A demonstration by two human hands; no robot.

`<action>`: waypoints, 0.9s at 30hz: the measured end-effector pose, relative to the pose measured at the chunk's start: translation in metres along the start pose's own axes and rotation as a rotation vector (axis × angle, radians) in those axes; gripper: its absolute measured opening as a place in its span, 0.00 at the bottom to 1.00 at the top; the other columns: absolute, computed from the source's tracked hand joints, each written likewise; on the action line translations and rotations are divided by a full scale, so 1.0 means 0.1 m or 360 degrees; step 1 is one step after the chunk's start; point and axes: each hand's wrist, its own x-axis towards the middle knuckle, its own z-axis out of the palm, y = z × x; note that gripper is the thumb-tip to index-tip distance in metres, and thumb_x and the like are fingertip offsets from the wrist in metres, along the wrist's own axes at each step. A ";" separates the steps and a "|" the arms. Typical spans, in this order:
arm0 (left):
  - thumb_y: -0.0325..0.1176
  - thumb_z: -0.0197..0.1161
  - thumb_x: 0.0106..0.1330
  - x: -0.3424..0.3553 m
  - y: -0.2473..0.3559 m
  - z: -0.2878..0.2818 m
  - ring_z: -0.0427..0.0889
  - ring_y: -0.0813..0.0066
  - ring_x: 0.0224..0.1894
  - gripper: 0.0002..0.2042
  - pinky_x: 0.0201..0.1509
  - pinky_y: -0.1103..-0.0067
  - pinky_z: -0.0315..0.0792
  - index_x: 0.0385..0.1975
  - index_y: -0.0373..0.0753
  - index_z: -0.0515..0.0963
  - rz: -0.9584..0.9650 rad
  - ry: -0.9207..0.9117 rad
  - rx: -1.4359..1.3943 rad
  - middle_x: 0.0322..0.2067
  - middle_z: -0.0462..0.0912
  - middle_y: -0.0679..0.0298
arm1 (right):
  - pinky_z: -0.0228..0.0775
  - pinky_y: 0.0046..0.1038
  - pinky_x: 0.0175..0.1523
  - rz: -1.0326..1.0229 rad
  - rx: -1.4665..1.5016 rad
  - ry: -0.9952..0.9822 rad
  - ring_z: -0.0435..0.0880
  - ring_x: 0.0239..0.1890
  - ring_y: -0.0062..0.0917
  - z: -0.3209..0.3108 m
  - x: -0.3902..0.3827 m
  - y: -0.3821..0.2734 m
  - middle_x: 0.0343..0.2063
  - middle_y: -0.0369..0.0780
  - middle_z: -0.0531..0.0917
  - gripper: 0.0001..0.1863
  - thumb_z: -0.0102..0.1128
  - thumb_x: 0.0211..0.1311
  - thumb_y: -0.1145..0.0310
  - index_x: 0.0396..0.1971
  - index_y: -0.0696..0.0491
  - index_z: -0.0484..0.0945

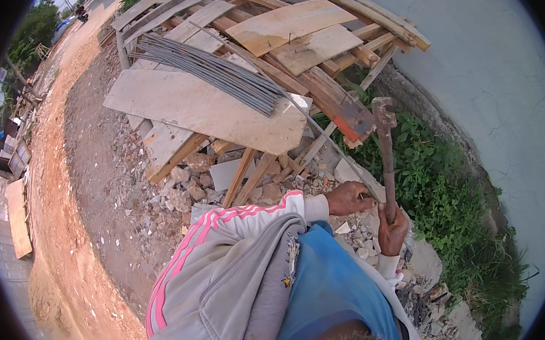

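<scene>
My right hand (392, 230) is wrapped around the wooden handle of a hammer (387, 149), whose rusty head points up and away from me. Close beside it on the left, my left hand (347, 198) has its fingers curled together in a pinch; what sits between the fingertips is too small to make out. A long thin metal rod (325, 134) slopes down from the wood pile and runs right past the left fingertips, its lower end close to my right hand. Whether the left fingers touch the rod I cannot tell.
Ahead, a bundle of steel bars (213, 71) lies on a pale board (207, 105) atop stacked planks (295, 26). Broken rubble (189, 186) spreads below. Green plants (439, 181) grow along a pale wall (512, 92) at right. A dirt road (57, 174) runs along the left.
</scene>
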 end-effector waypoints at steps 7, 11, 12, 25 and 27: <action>0.36 0.62 0.70 0.06 0.13 -0.92 0.83 0.74 0.38 0.13 0.44 0.76 0.77 0.48 0.36 0.82 0.0131 0.0212 0.0373 0.40 0.85 0.60 | 0.63 0.26 0.32 0.0165 0.0220 0.0280 0.68 0.25 0.18 0.02 0.13 0.62 0.19 0.34 0.73 0.21 0.67 0.67 0.54 0.32 0.61 0.81; 0.36 0.62 0.70 0.01 0.34 -1.41 0.83 0.75 0.37 0.13 0.43 0.75 0.77 0.48 0.36 0.82 -0.0056 0.0341 0.0258 0.38 0.85 0.61 | 0.64 0.28 0.32 0.0261 0.0130 0.0332 0.69 0.25 0.19 -0.07 0.24 0.83 0.19 0.35 0.74 0.21 0.67 0.66 0.54 0.32 0.60 0.81; 0.36 0.62 0.70 0.02 0.34 -1.52 0.83 0.75 0.37 0.13 0.43 0.75 0.77 0.48 0.36 0.82 -0.0015 0.0393 0.0276 0.38 0.85 0.61 | 0.64 0.28 0.32 0.0281 0.0120 0.0334 0.69 0.25 0.20 -0.06 0.27 0.91 0.19 0.35 0.75 0.21 0.68 0.66 0.54 0.32 0.60 0.81; 0.43 0.66 0.62 0.88 0.21 -2.56 0.80 0.48 0.50 0.20 0.56 0.60 0.74 0.51 0.39 0.80 0.0434 0.0714 0.1516 0.46 0.81 0.50 | 0.64 0.28 0.32 0.0287 -0.0138 0.0231 0.69 0.24 0.21 -0.12 0.50 1.21 0.19 0.35 0.74 0.18 0.69 0.64 0.57 0.30 0.60 0.80; 0.42 0.67 0.61 1.03 0.29 -2.61 0.78 0.49 0.53 0.21 0.58 0.59 0.73 0.53 0.40 0.79 0.0387 0.0728 0.1582 0.49 0.79 0.51 | 0.63 0.28 0.32 0.0301 -0.0126 0.0206 0.69 0.25 0.20 -0.12 0.43 1.28 0.20 0.34 0.74 0.18 0.69 0.65 0.58 0.31 0.60 0.80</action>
